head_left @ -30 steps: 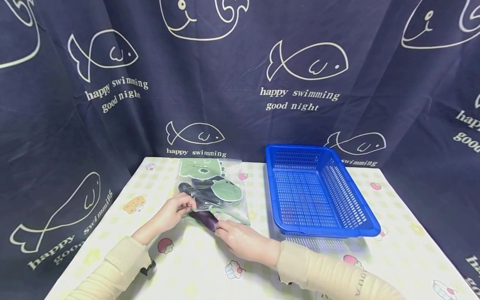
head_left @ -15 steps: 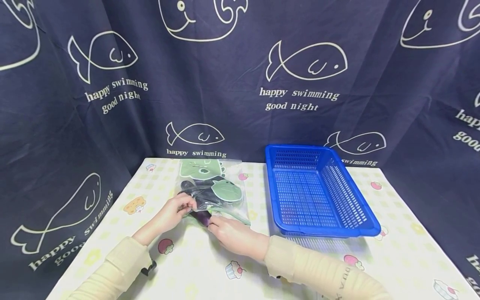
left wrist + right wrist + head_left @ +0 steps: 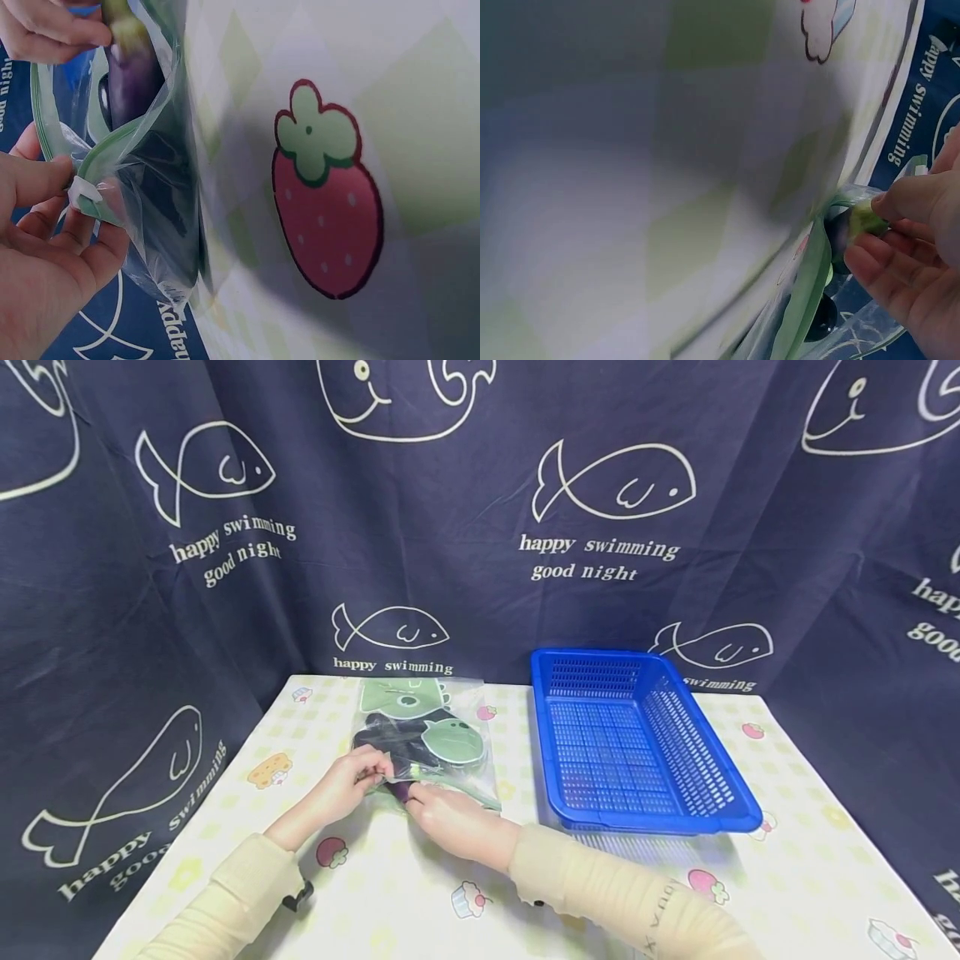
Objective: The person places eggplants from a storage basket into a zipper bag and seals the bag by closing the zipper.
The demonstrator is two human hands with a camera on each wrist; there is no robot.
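Observation:
A clear zip bag [image 3: 468,693] with green cartoon prints lies on the table, dark purple eggplants inside it. My left hand [image 3: 352,783] pinches the bag's green-edged mouth by its white slider [image 3: 85,193]. With my right hand [image 3: 457,827] I grip an eggplant [image 3: 135,79] by its green stem end. Most of that eggplant is inside the bag's mouth, its stem end at the opening. In the right wrist view, thumb and fingers close round the green end, and another dark rounded eggplant [image 3: 823,319] shows behind the bag's edge.
A blue plastic basket [image 3: 555,777] with slotted walls stands to the right of the bag. The patterned tablecloth [image 3: 420,910] stretches to a navy curtain [image 3: 480,527] along the table's back edge.
My right hand has moved left and away from me, sliding the eggplant deeper into the bag. My left hand has stayed at the bag's mouth.

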